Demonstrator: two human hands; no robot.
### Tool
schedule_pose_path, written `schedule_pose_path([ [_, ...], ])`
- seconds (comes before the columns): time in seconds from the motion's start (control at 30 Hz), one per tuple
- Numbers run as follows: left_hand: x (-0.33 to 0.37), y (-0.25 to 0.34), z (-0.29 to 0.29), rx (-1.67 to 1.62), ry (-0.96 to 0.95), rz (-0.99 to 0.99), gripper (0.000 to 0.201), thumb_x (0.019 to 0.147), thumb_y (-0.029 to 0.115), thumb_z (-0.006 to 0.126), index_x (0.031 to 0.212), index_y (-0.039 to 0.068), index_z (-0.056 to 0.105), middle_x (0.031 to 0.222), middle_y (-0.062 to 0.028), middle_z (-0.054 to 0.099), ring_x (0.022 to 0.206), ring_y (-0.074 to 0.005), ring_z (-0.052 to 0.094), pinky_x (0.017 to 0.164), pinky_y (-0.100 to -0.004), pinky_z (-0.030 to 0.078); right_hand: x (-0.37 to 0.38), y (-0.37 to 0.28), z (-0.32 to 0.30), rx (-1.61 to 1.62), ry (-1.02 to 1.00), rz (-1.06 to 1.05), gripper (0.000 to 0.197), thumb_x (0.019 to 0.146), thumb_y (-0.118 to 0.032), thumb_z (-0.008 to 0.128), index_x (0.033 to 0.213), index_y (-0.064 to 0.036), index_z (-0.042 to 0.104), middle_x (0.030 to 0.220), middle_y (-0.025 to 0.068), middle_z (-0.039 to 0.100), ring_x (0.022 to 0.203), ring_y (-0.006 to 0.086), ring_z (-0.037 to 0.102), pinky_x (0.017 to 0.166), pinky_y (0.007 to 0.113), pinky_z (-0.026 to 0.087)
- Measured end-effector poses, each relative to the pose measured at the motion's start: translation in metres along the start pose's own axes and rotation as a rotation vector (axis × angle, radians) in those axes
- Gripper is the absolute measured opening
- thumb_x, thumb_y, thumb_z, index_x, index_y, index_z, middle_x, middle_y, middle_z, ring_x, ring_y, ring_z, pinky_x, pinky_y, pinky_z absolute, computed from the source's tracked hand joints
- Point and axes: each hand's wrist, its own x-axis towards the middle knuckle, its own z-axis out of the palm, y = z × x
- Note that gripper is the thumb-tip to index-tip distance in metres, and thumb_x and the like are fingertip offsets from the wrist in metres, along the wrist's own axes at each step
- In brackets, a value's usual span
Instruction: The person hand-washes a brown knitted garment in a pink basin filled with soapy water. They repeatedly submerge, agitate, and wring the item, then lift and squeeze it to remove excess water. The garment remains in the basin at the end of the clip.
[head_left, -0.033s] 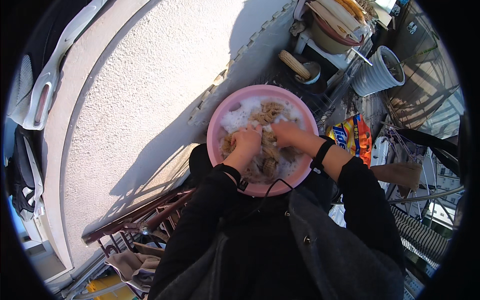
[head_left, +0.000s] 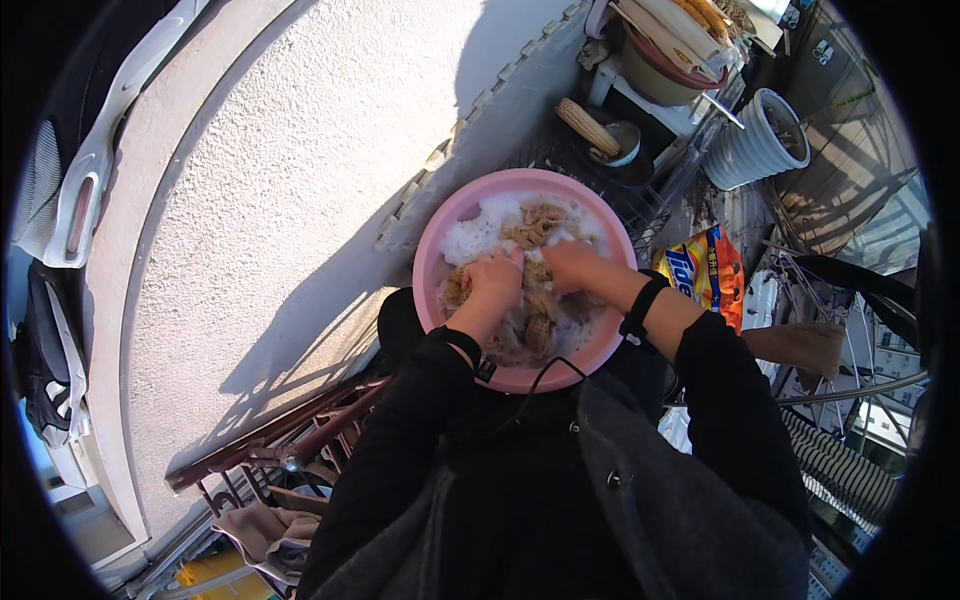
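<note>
sunlit rough wall (head_left: 260, 250) rises on the left. brown textured cloth (head_left: 540, 302) lies in sudsy water (head_left: 478, 236) inside a pink basin (head_left: 427, 270). the person's left hand (head_left: 494, 280) and right hand (head_left: 572, 265) press into it, fingers partly hidden; whether they grip cannot be told. an orange packet (head_left: 716, 275) and a white ribbed pot (head_left: 742, 152) stand rightward.

Bold lettering (head_left: 681, 272) on an orange-and-yellow packet (head_left: 708, 283)

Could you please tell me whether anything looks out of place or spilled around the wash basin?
One oddity: a thin black cord loops across the near rim of the pink basin, close to the soapy water, where it might get wet. The white foam appears contained, with no obvious spill.
</note>
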Motion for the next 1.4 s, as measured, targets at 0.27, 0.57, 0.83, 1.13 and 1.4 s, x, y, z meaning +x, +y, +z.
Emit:
schedule_pose_path([
  [0.27,0.027,-0.013,0.019,-0.020,0.050,0.053,0.033,0.083,0.012,0.055,0.115,0.009,0.062,0.109,-0.0138,0.065,0.100,-0.0309,0.065,0.078,-0.0428,0.054,0.019,-0.001,0.001,-0.043,-0.143,0.102,0.028,0.068,-0.018,0.065,0.094,-0.0104,0.071,0.095,0.0136,0.070,0.093,0.0331,0.066,0.074,0.043,0.053],
  [0.57,0.022,-0.031,0.020,-0.218,0.063,0.063,0.049,0.076,0.015,0.059,0.126,0.014,0.055,0.108,-0.0165,0.065,0.101,-0.0330,0.063,0.083,-0.0451,0.051,-0.014,0.007,0.011,0.123,0.167,0.068,0.030,0.073,-0.024,0.064,0.101,-0.0139,0.069,0.094,0.0155,0.068,0.092,0.0351,0.064,0.078,0.045,0.051],
  [0.83,-0.008,-0.044,0.042,-0.545,0.243,0.127,0.068,0.070,0.010,0.064,0.136,0.018,0.047,0.128,-0.0190,0.049,0.116,-0.0352,0.053,0.096,-0.0433,0.043,-0.044,0.012,0.033,0.238,0.590,-0.003,0.029,0.082,-0.009,0.052,0.107,-0.0154,0.066,0.099,0.0154,0.065,0.094,0.0360,0.062,0.080,0.045,0.048],
  [1.13,-0.045,-0.036,0.037,-0.736,0.428,0.155,0.076,0.067,0.025,0.069,0.139,0.015,0.044,0.139,-0.0158,0.043,0.127,-0.0393,0.041,0.106,-0.0482,0.033,-0.078,-0.004,-0.007,0.511,0.846,-0.214,0.024,0.078,-0.004,0.052,0.098,-0.0068,0.065,0.095,0.0164,0.065,0.088,0.0342,0.062,0.078,0.040,0.048],
  [1.4,-0.083,-0.006,-0.021,-0.921,0.988,0.453,0.076,0.064,0.014,0.075,0.134,0.005,0.048,0.129,-0.0195,0.051,0.124,-0.0374,0.044,0.105,-0.0430,0.035,-0.119,-0.041,-0.078,1.332,0.662,-0.555,0.016,0.081,-0.001,0.049,0.092,-0.0013,0.062,0.086,0.0004,0.060,0.082,0.0090,0.054,0.076,0.025,0.045],
])
